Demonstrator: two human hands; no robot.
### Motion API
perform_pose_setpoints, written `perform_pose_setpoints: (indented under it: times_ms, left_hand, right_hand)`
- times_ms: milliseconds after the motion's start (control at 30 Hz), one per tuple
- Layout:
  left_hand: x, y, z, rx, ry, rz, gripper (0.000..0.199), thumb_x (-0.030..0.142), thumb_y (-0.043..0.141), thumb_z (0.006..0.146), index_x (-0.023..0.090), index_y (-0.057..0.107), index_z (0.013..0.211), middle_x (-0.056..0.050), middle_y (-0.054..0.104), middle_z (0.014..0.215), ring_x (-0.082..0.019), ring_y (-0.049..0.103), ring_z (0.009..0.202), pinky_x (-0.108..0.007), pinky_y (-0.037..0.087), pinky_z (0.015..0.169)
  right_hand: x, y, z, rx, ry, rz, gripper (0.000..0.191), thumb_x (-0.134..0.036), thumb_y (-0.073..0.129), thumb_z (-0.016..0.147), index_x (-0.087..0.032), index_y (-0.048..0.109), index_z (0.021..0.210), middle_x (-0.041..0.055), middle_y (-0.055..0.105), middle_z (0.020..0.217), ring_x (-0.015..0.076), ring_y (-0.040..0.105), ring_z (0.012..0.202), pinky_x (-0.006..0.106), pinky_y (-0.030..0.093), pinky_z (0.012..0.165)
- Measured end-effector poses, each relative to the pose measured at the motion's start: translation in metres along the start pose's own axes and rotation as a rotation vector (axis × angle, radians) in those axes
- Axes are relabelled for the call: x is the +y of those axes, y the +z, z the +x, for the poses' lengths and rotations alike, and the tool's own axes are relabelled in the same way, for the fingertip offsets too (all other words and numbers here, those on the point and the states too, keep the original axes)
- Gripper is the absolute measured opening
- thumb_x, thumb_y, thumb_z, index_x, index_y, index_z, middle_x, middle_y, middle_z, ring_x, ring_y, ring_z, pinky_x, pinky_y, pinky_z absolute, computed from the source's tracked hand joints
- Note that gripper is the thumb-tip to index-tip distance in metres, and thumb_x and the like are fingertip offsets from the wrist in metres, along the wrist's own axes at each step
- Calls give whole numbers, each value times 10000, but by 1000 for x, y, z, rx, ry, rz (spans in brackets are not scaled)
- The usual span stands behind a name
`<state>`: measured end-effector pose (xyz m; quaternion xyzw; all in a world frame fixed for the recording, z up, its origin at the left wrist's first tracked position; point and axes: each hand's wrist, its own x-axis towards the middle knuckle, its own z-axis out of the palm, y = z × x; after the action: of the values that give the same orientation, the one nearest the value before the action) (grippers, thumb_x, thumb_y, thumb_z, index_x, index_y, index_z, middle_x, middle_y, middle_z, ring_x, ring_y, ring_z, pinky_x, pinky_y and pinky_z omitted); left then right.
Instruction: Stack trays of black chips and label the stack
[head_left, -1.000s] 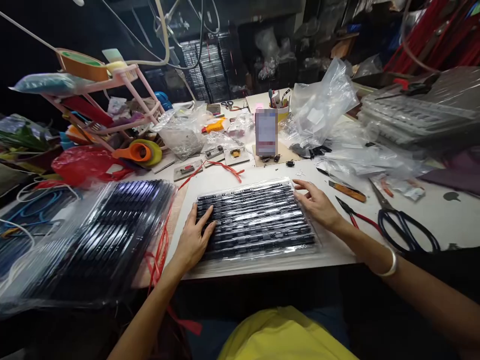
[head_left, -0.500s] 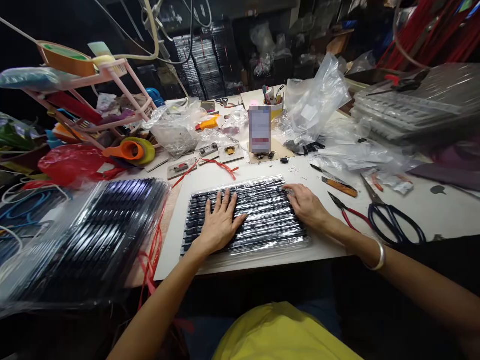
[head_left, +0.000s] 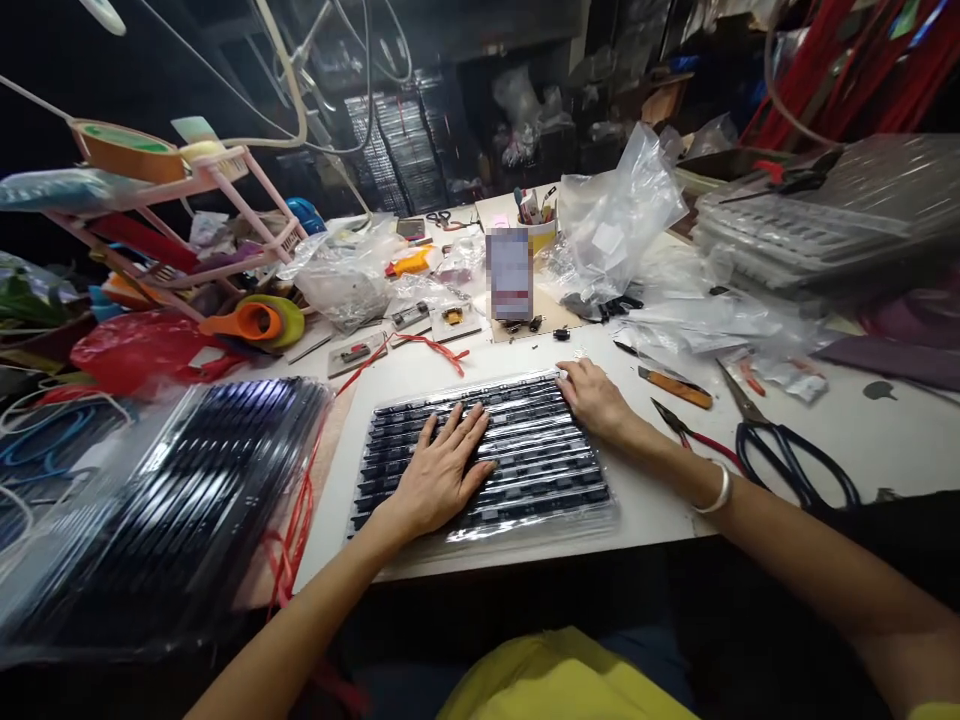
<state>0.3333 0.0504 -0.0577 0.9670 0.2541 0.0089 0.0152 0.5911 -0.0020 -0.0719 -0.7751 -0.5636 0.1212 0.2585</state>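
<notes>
Bright white tabletop (head_left: 892,450); dim, dark background (head_left: 480,50); pink rack (head_left: 244,217) at left.

On my feed the tray (head_left: 495,533) lies on the worktable (head_left: 652,495), with stacked trays (head_left: 187,500) at its nine o'clock, scissors (head_left: 766,422) at three, phone (head_left: 510,273) at twelve, rack (head_left: 234,165) at ten.

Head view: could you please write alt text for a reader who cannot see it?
A person's left hand lies spread on a clear plastic tray of black strips while the right hand touches its far right corner. To the left is a stack of similar trays; to the right lie red-handled pliers and dark-handled scissors.
</notes>
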Motion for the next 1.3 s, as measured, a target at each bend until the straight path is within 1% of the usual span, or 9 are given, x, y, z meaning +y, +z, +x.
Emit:
perform_pose_setpoints:
  times_ms: [133, 267, 433, 567, 667, 867, 1033, 1167, 1300]
  left_hand:
    - [2, -1, 7, -24, -14, 4, 633, 510, 255, 949, 146, 216, 1465, -71, 176, 1543, -266, 104, 1420, -487, 149, 1137]
    - [2, 1, 9, -35, -24, 11, 629, 512, 259, 945, 175, 197, 1473, -68, 140, 1552, -264, 80, 1423, -487, 130, 1136]
    - [0, 3, 11, -5, -41, -1, 647, 546, 351, 907, 225, 251, 1460, -109, 106, 1559, -294, 40, 1422, -516, 131, 1122]
    - [-1, 0, 13, -15, -41, -34, 695, 635, 402, 851, 276, 307, 1437, -94, 139, 1559, -317, 55, 1420, -537, 129, 1115]
    - [0, -1, 12, -25, -39, -57, 729, 668, 382, 841, 290, 265, 1452, -90, 114, 1563, -308, 53, 1420, -522, 125, 1119]
    - [2, 5, 11, 5, -173, -27, 781, 638, 318, 880, 119, 235, 1458, -160, 146, 1541, -265, 101, 1421, -463, 110, 1137]
    - [0, 8, 9, 50, -148, -26, 736, 622, 302, 892, 147, 262, 1452, -133, 174, 1541, -268, 115, 1419, -480, 135, 1133]
    - [-1, 8, 9, 49, -149, -58, 752, 642, 262, 887, 148, 243, 1454, -123, 201, 1539, -271, 104, 1422, -500, 111, 1133]
    - [3, 5, 25, 95, -158, -140, 775, 705, 387, 812, 166, 362, 1368, -139, 315, 1489, -325, 153, 1406, -557, 134, 1110]
  right_hand:
    - [-3, 2, 7, -61, -18, -151, 337, -235, 309, 932, -165, 574, 1127, 163, 517, 1125, 298, 484, 969, 443, 445, 781]
    - [-8, -4, 10, -80, -60, -224, 388, -232, 271, 940, -162, 529, 1221, 183, 532, 1146, 306, 512, 965, 431, 458, 738]
    - [-25, -1, 0, -72, -343, -259, 511, -347, 292, 961, -161, 302, 1437, 149, 312, 1483, 321, 295, 1326, 537, 275, 1020]
    - [-31, 18, 1, -209, -575, -260, 641, -548, 354, 913, -181, 318, 1438, 102, 279, 1507, 290, 202, 1392, 545, 166, 1089]
    - [-28, 26, 2, -242, -581, -251, 666, -566, 344, 913, -148, 333, 1431, 122, 263, 1504, 297, 195, 1394, 555, 164, 1091]
    - [-28, 22, -14, -154, -550, -260, 544, -420, 341, 961, -73, 411, 1375, 159, 318, 1478, 275, 239, 1383, 458, 209, 1100]
    - [-27, 20, -27, 15, -508, -265, 404, -246, 313, 967, -76, 534, 1258, 169, 445, 1402, 277, 343, 1331, 448, 293, 1035]
    - [-28, 21, -30, 82, -488, -244, 354, -217, 334, 952, -115, 591, 1173, 154, 520, 1336, 271, 422, 1265, 445, 333, 978]
    - [-27, 25, -29, 129, -399, -220, 314, -242, 397, 923, -162, 583, 1163, 150, 512, 1337, 303, 397, 1270, 495, 329, 970]
